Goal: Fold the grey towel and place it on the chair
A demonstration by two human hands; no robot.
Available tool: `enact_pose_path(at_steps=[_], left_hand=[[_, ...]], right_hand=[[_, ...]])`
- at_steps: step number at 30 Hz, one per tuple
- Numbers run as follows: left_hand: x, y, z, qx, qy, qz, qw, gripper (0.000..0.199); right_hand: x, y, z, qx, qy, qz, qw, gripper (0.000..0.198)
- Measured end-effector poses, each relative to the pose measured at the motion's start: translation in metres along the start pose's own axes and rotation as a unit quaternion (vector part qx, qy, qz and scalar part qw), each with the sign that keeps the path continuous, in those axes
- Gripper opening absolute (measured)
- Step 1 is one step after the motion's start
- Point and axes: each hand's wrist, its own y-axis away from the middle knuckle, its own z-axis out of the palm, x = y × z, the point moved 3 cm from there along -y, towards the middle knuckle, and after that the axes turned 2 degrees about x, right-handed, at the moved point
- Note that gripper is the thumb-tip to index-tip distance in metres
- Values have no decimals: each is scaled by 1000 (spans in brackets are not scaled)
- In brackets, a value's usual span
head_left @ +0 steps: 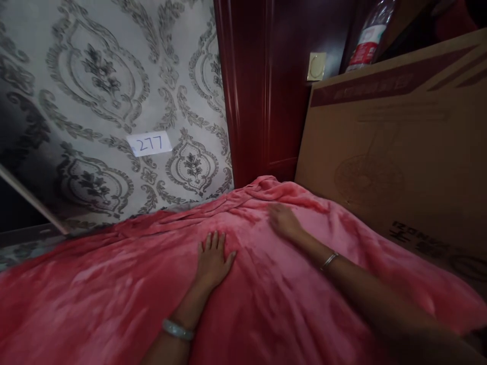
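Observation:
A pink-red plush blanket (pixel 125 284) spreads across the whole lower part of the head view, with folds bunched along its far edge. My left hand (pixel 213 257) lies flat on it near the middle, fingers spread and holding nothing; a pale bangle circles that wrist. Farther forward and to the right, my right hand (pixel 283 220) touches the blanket close to its bunched far corner. Motion smears the right fingers, so their pose and anything in them cannot be made out. A thin silver bracelet sits on the right wrist.
Patterned grey wallpaper (pixel 102 81) bearing a paper label "277" (pixel 150 143) rises behind the blanket. Beside it stands a dark red wooden panel (pixel 254 91) with a switch plate (pixel 316 67). A large cardboard box (pixel 411 152) leans at the right, with a plastic bottle (pixel 367 45) behind its top edge.

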Motion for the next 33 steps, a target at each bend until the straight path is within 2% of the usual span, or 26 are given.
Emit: enact_pose_path(at_steps=[1, 2, 3, 4, 5, 7, 8, 9, 11, 13, 15, 18, 21, 24, 27, 29, 32, 33], left_hand=[[0, 0, -1, -1, 2, 0, 1000, 71], [1, 0, -1, -2, 4, 0, 1000, 71], [1, 0, -2, -4, 5, 1, 1000, 70], [1, 0, -2, -7, 6, 2, 1000, 70], [1, 0, -2, -13, 6, 2, 1000, 70], [1, 0, -2, -28, 5, 0, 1000, 70], [1, 0, -2, -33, 5, -2, 999, 70], [0, 0, -2, -35, 6, -2, 999, 70], [1, 0, -3, -34, 10, 0, 999, 70], [2, 1, -5, -30, 13, 3, 999, 70], [3, 1, -5, -33, 14, 3, 999, 70], [2, 0, -4, -36, 14, 0, 999, 71], [2, 0, -2, -27, 14, 1, 1000, 71], [2, 0, -1, -16, 19, 2, 1000, 72], [3, 0, 1, -8, 30, -1, 1000, 73], [3, 0, 2, -6, 37, 0, 999, 74], [3, 0, 2, -3, 37, 7, 999, 73], [3, 0, 1, -4, 33, 9, 999, 72]], right_hand=[[-24, -6, 10, -4, -53, -106, 993, 49], [-41, -12, 19, -22, -89, -185, 978, 50], [-49, -17, 27, -38, -111, -235, 965, 52], [-47, -24, 32, -52, -111, -242, 962, 54], [-35, -31, 35, -60, -90, -210, 972, 54], [12, -45, 31, -52, -15, -78, 995, 55], [40, -50, 26, -53, 31, 0, 998, 55], [66, -54, 20, -52, 49, 44, 997, 55], [103, -59, 11, -52, 76, 106, 990, 56], [115, -62, 9, -52, 92, 142, 984, 57], [108, -62, 14, -52, 103, 155, 981, 58], [90, -57, 25, -57, 104, 120, 986, 58], [98, -45, 20, -71, 105, 100, 987, 58], [116, -38, 4, -75, 106, 156, 979, 58], [99, -38, 1, -55, 99, 181, 977, 56], [64, -37, 11, -46, 82, 124, 988, 55], [11, -25, 31, -70, 22, -49, 996, 57], [4, -21, 35, -82, 5, -77, 994, 59]])
